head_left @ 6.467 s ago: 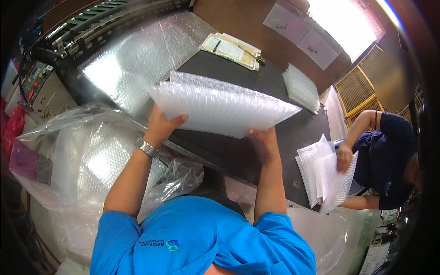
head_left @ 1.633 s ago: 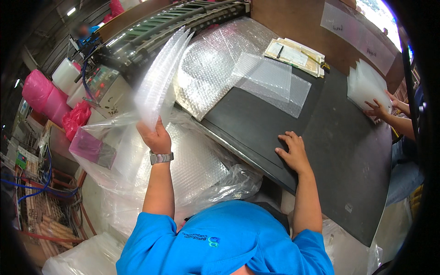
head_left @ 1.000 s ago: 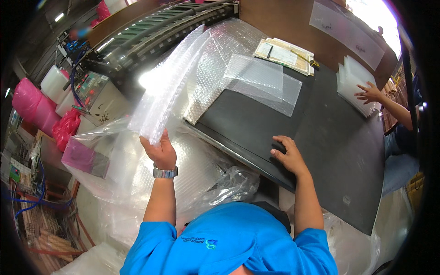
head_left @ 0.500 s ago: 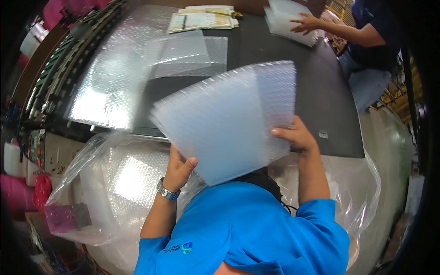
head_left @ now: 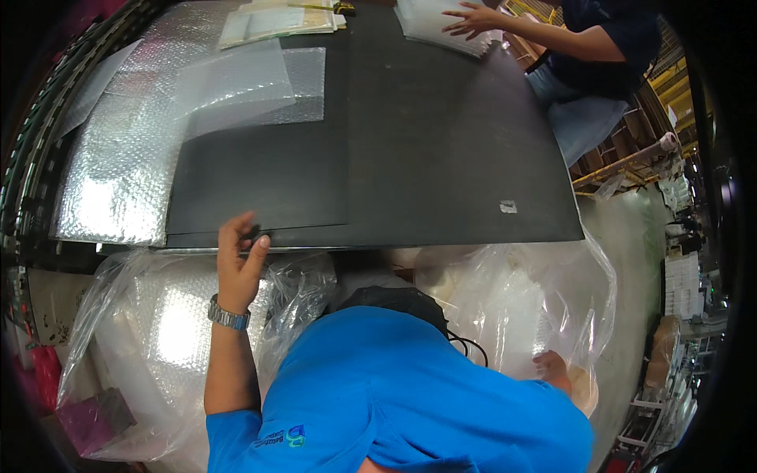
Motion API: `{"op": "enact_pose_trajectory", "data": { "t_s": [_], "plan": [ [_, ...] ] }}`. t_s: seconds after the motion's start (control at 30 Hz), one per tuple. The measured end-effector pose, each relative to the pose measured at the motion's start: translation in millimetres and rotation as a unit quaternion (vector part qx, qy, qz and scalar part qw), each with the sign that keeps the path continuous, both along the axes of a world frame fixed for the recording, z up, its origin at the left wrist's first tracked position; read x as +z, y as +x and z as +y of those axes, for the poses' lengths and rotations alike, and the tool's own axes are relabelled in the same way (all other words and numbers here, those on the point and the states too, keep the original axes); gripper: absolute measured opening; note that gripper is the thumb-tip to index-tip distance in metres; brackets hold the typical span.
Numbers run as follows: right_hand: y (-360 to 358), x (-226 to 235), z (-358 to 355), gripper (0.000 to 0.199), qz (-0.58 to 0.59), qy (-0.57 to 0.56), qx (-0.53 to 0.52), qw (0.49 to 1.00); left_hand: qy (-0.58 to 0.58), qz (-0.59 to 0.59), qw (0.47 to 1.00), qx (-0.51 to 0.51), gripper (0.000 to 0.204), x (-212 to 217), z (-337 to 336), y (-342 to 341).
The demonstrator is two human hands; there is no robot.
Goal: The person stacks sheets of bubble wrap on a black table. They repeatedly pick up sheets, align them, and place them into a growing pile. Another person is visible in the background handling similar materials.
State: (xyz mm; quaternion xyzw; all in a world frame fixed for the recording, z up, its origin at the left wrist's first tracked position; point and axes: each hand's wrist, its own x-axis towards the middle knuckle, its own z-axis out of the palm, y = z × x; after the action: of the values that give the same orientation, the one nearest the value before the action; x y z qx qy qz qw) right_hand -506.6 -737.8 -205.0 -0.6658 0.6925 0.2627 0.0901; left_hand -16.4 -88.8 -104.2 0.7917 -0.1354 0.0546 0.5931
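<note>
My left hand (head_left: pixel 243 264), with a metal watch on its wrist, hovers at the near edge of the dark table. Its fingers are loosely curled, the thumb stands apart, and it holds nothing. Low on the right, my right hand (head_left: pixel 554 370) is at the large clear plastic bag (head_left: pixel 595 292). Its fingers are small and partly hidden, so their grip does not show. Whitish translucent bubble-wrap sheets (head_left: pixel 512 319) lie in that bag, just beyond the hand. On the table's left part, a few bubble-wrap sheets (head_left: pixel 310 87) overlap.
Across the dark table (head_left: pixel 441 165), a co-worker's hand (head_left: pixel 471 20) rests on stacked translucent sheets (head_left: pixel 438 31). Papers (head_left: pixel 276 22) with a tape measure lie at the back. Bubble wrap (head_left: pixel 110 173) covers the left end; another clear bag (head_left: pixel 102 315) hangs below it.
The bubble-wrap sheet bundle has left my left hand and the space above the table. My right hand has dropped to the right-hand bag. The view has shifted to the right.
</note>
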Motion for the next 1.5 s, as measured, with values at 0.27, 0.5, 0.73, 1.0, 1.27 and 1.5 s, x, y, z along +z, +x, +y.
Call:
{"op": "enact_pose_trajectory", "data": {
  "t_s": [0.27, 0.5, 0.73, 1.0, 1.27, 1.5],
  "plan": [
    [217, 110, 81, 0.014, -0.401, -0.086, 0.235, 0.881, 0.048, -0.052, 0.996, 0.055, 0.043, 6, 9, 27],
    [481, 211, 267, 0.058, -0.443, 0.329, 0.557, 0.621, 0.192, -0.184, 0.952, 0.150, 0.021, -13, 20, 59],
    [723, 128, 371, 0.110, -0.540, 0.227, 0.485, 0.649, 0.277, -0.253, 0.908, 0.185, 0.011, -23, 8, 56],
    [749, 146, 466, 0.102, -0.428, 0.108, 0.437, 0.784, 0.305, -0.248, 0.898, 0.197, 0.012, -31, 3, 55],
    [766, 114, 493, 0.073, -0.560, 0.174, 0.401, 0.704, 0.298, -0.259, 0.897, 0.198, 0.013, -30, -5, 58],
    [729, 95, 456, 0.082, -0.695, 0.343, 0.302, 0.555, 0.259, -0.213, 0.916, 0.218, 0.024, -35, -6, 57]
  ]
}}
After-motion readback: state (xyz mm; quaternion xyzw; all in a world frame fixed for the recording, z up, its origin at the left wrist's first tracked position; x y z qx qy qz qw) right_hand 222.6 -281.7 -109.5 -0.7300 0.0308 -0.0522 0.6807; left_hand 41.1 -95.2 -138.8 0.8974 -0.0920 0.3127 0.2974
